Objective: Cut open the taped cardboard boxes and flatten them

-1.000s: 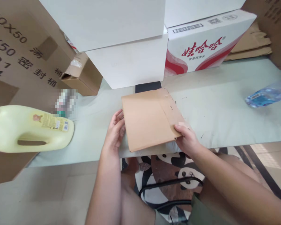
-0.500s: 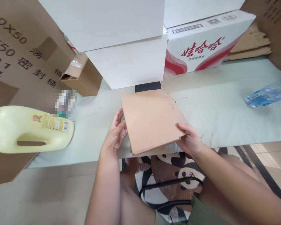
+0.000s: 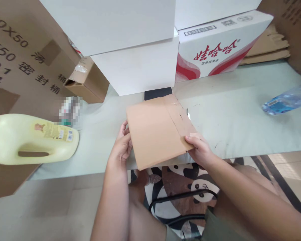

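A brown, folded-flat cardboard box [image 3: 154, 134] is held tilted over the near edge of the table, with a crease line down its right part. My right hand [image 3: 199, 147] grips its lower right corner, thumb on top and fingers underneath. At the left edge my left hand [image 3: 121, 145] is curled against the cardboard, its fingertips partly hidden behind it. Just past the far edge of the cardboard lies a dark, flat phone-like slab [image 3: 158, 93]. A small shiny piece [image 3: 188, 114] shows beside the right edge; its kind cannot be made out.
White cartons [image 3: 137, 67] and a white-and-red water carton [image 3: 215, 50] stand at the back. A pale yellow jug [image 3: 37, 140] lies left, near a small brown box [image 3: 90, 82]. A clear plastic bottle [image 3: 283, 102] lies right on the green-covered table [image 3: 235, 124].
The cardboard has shifted slightly left and turned a little, with both hands moving along. Its crease line and the small shiny piece beside it now show.
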{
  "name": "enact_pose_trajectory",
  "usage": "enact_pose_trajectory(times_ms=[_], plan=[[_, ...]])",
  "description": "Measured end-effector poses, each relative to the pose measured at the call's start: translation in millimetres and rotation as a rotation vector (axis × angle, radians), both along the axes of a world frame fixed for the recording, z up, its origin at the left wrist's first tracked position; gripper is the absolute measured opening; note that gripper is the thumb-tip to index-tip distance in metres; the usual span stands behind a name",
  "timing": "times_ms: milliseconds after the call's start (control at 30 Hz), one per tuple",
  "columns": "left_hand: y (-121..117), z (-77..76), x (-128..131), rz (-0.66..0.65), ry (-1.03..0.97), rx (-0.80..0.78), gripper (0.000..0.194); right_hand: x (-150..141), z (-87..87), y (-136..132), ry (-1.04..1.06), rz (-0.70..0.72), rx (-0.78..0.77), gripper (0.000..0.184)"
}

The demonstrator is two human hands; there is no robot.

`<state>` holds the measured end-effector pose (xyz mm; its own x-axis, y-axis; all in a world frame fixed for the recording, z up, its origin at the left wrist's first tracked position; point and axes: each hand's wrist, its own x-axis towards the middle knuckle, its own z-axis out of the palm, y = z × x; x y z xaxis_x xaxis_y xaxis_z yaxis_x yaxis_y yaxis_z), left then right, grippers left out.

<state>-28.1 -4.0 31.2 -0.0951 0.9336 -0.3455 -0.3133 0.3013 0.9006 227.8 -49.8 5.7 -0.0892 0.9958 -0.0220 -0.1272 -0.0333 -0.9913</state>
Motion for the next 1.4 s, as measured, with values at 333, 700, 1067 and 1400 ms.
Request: enact_pose_trajectory(times_ms=[333, 700, 1067, 1400], plan=[[2, -2.1, -6, 0.107, -0.044, 0.070, 0.077, 5, -7.4, 4, 0.036, -0.073, 0.002, 0.047], [13, -3.5, -8, 0.500, -0.017, 0.294, 0.089, 31, -20.7, 20, -1.225, -0.146, 0.204, 0.035], [1, -7.0, 5, 0.711, 0.639, 0.831, 0.078, 21, 0.4, 21, -0.891, -0.064, 0.000, 0.050], [-5, -16.7, 21, 0.546, 0.948, 0.883, 0.068, -15, 15.8, -6, -0.007, 0.045, 0.159, 0.038]])
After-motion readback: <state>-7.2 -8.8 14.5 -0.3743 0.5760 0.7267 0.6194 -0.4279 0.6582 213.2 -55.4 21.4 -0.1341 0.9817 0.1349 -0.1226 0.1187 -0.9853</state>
